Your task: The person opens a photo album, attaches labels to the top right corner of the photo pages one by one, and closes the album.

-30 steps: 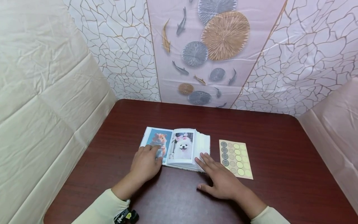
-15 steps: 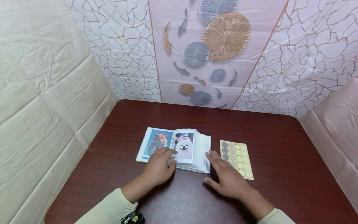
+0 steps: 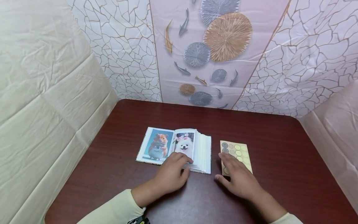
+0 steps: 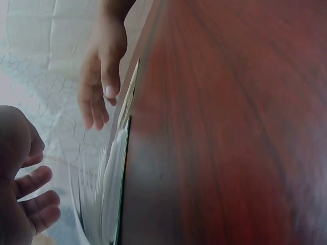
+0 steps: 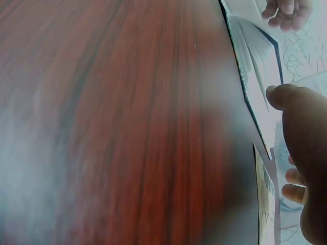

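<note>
A small photo album (image 3: 206,151) lies spread on the table, with a hamster picture (image 3: 158,147) on its left page and a white dog picture (image 3: 184,146) on its right page. Over the front edge of the right page is my left hand (image 3: 171,174), fingers loosely bent and holding nothing. The left wrist view shows that hand (image 4: 20,184) above the pages. My right hand (image 3: 239,177), fingers extended, hovers over the sheet of round stickers (image 3: 244,151) and hides its lower left part. In the right wrist view, the sticker sheet (image 5: 264,199) lies flat below the right hand (image 5: 306,148).
The dark red-brown wooden table (image 3: 112,186) reaches back to a patterned cloth backdrop (image 3: 195,77). Pale cloth walls (image 3: 56,109) stand at the left and right sides. A short gap separates the album from the sticker sheet.
My left hand has slid right, from the hamster page to the dog page's front edge. The right hand has moved from the album's right side to over the sticker sheet.
</note>
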A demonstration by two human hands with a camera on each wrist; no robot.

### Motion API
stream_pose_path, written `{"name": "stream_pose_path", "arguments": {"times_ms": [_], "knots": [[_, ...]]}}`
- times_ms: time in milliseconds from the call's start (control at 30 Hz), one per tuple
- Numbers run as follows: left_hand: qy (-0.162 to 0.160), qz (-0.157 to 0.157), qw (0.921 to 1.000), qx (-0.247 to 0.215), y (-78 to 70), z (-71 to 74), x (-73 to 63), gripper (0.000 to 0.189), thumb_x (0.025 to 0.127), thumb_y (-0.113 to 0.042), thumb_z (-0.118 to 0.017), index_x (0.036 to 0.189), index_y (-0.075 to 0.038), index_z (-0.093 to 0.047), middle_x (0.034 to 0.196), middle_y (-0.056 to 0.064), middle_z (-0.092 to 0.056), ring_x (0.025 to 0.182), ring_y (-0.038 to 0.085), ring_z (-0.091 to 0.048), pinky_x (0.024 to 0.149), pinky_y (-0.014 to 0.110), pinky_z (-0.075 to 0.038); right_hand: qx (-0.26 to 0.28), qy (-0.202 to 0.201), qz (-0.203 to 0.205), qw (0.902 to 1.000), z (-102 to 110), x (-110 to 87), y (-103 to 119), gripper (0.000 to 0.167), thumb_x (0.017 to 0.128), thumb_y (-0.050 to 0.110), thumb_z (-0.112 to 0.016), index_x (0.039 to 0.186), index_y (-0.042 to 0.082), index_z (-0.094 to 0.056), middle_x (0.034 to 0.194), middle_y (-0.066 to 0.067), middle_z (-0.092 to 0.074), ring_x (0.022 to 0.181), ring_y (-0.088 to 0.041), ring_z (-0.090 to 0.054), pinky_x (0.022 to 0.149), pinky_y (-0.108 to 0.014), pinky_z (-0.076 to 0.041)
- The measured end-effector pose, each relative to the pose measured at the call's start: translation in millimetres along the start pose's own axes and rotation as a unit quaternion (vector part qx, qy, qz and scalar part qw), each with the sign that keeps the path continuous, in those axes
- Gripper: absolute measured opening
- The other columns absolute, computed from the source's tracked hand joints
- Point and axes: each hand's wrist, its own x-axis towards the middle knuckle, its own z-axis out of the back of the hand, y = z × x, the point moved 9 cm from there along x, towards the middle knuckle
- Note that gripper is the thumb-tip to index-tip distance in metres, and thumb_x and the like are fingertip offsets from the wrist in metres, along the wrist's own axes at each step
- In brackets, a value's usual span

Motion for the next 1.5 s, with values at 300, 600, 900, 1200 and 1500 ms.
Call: {"name": "stream_pose_path", "arguments": {"times_ms": [300,600,900,1200,1500], "knots": [[0.026,-0.022,0.9993,-0.013,-21.7,-14.2,2.4,0.018,0.093,-0.014,-0.068,0.111,-0.016,-0.070,0.109,-0.005,-0.066,0.104,0.017,-0.058,0.093,0.031,-0.048,-0.032,-0.002,-0.038,0.9988,4,-8.7,-22,0.079,0.091,0.041,-0.076,0.149,-0.004,-0.046,0.152,-0.023,-0.047,0.141,-0.042,-0.041,0.110,-0.061,-0.035],[0.048,-0.057,0.9966,-0.035,-39.0,-30.4,5.3,0.018,0.095,-0.015,-0.065,0.112,-0.016,-0.070,0.108,-0.006,-0.065,0.103,0.010,-0.060,0.094,0.024,-0.047,-0.045,-0.006,-0.066,0.9968,5,-13.1,-34,0.087,0.090,0.046,-0.076,0.150,-0.008,-0.043,0.146,-0.029,-0.051,0.136,-0.046,-0.046,0.105,-0.064,-0.039],[0.086,-0.017,0.9883,-0.125,-41.6,-46.7,12.1,0.020,0.096,-0.012,-0.066,0.115,-0.013,-0.069,0.103,-0.003,-0.065,0.084,-0.002,-0.053,0.078,0.012,-0.041,-0.044,-0.002,-0.080,0.9958,3,-15.0,-41,0.085,0.090,0.044,-0.077,0.149,-0.008,-0.044,0.140,-0.028,-0.056,0.131,-0.047,-0.050,0.103,-0.064,-0.040],[0.138,0.104,0.9520,-0.253,-34.9,-73.6,23.7,0.030,0.095,-0.012,-0.068,0.125,-0.011,-0.065,0.087,-0.007,-0.065,0.070,-0.006,-0.056,0.069,0.016,-0.047,-0.033,-0.003,-0.090,0.9954,1,-16.0,-42,0.083,0.090,0.040,-0.077,0.149,-0.007,-0.044,0.138,-0.029,-0.057,0.129,-0.047,-0.052,0.104,-0.063,-0.040],[0.164,0.187,0.9267,-0.281,-29.3,-97.8,32.4,0.038,0.095,-0.019,-0.067,0.131,-0.015,-0.060,0.079,-0.007,-0.065,0.069,0.004,-0.059,0.067,0.024,-0.048,-0.040,-0.014,-0.084,0.9956,4,-17.2,-37,0.082,0.089,0.037,-0.079,0.149,-0.007,-0.045,0.133,-0.030,-0.060,0.124,-0.047,-0.056,0.102,-0.062,-0.043]]}}
